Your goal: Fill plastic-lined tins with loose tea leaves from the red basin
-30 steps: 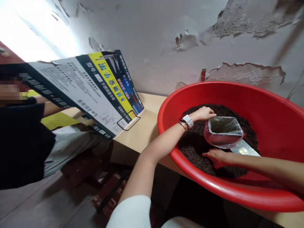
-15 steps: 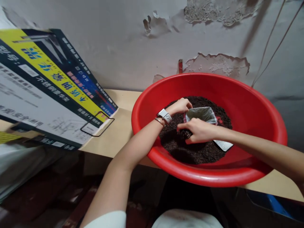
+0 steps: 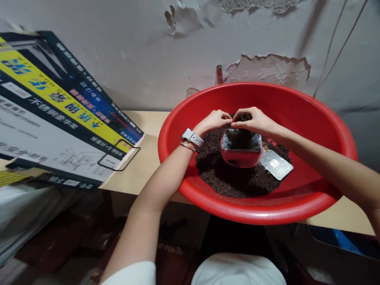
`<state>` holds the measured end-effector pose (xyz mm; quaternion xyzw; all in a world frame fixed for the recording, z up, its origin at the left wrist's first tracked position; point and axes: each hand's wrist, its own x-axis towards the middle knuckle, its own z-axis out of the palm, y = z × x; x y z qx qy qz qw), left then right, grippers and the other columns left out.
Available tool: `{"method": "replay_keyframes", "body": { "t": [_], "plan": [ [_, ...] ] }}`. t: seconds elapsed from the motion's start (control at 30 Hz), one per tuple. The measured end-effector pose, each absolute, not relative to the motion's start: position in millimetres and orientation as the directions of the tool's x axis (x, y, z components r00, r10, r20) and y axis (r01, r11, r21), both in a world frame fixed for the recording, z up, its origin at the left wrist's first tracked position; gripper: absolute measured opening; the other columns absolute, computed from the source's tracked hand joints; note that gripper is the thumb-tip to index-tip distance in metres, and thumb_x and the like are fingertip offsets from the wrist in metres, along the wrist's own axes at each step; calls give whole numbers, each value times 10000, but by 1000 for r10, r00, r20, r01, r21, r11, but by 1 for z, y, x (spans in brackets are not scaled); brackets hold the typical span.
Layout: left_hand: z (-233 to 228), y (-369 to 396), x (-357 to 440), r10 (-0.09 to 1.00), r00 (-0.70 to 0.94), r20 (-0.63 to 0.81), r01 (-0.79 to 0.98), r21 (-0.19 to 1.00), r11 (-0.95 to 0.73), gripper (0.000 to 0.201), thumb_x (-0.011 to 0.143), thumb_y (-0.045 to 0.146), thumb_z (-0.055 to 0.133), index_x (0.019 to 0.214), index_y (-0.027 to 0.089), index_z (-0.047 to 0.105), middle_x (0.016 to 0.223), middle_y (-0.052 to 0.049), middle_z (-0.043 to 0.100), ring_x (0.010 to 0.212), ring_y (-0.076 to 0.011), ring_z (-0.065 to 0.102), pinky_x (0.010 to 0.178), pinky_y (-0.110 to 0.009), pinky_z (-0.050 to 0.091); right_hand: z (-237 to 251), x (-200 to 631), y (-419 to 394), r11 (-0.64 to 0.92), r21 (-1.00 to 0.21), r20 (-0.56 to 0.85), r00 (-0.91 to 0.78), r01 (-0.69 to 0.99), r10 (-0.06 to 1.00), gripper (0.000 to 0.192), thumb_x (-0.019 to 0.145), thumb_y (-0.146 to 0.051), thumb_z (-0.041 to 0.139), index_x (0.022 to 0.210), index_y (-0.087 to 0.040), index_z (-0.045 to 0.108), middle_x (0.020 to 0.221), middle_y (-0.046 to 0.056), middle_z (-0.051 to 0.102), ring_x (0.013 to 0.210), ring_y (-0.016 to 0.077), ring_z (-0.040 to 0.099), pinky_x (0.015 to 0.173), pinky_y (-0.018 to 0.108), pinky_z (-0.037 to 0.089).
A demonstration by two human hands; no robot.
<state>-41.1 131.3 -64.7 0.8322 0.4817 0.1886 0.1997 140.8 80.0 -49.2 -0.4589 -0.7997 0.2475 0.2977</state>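
Observation:
A small red packet (image 3: 242, 158) with an open, clear-lined mouth stands upright on dark brown loose bits (image 3: 234, 188), maybe tea leaves or soil, inside a big red basin (image 3: 267, 213). My right hand (image 3: 257, 120) is curled round a clump of the same dark bits, held above the packet's mouth. At the packet's back left, my left hand (image 3: 216, 120) has its fingers pinched together, with the tips meeting those of my right hand. Whatever is in that pinch is hidden. Right of the packet lies a flat silvery card-like piece (image 3: 277, 164).
The basin rests on a pale wooden board (image 3: 133, 184) against a wall (image 3: 124, 59) with peeling paint. A large printed cardboard box (image 3: 53, 114) stands at the left, with a black wire loop (image 3: 127, 164) at its corner. Cords (image 3: 335, 55) hang at the right.
My right hand has lifted the dark bits from in front of the packet to above its mouth. My left fingers have come up off the rim towards it. The silvery piece shows more fully.

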Motion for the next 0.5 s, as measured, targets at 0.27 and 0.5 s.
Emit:
{"method": "replay_keyframes", "body": {
  "t": [0.27,0.5],
  "plan": [
    [-72,135,-36,918,371,140,825,405,-395,288,865,256,561,1034,116,748,1029,-98,748,982,-224,658,930,-325,472,-70,114,48,808,-360,318,-753,466,576,324,785,-216,661,1099,-143,632,1144,119,611,990,212,587,908,378,467],
    [-74,136,-35,913,385,133,822,401,-405,316,892,215,531,1113,116,734,1122,-108,731,1035,-203,649,1010,-330,442,-152,97,6,960,-116,-464,-868,257,176,1047,689,-63,728,1575,-144,176,1606,276,120,1413,403,358,1088,473,392]
  ]
}}
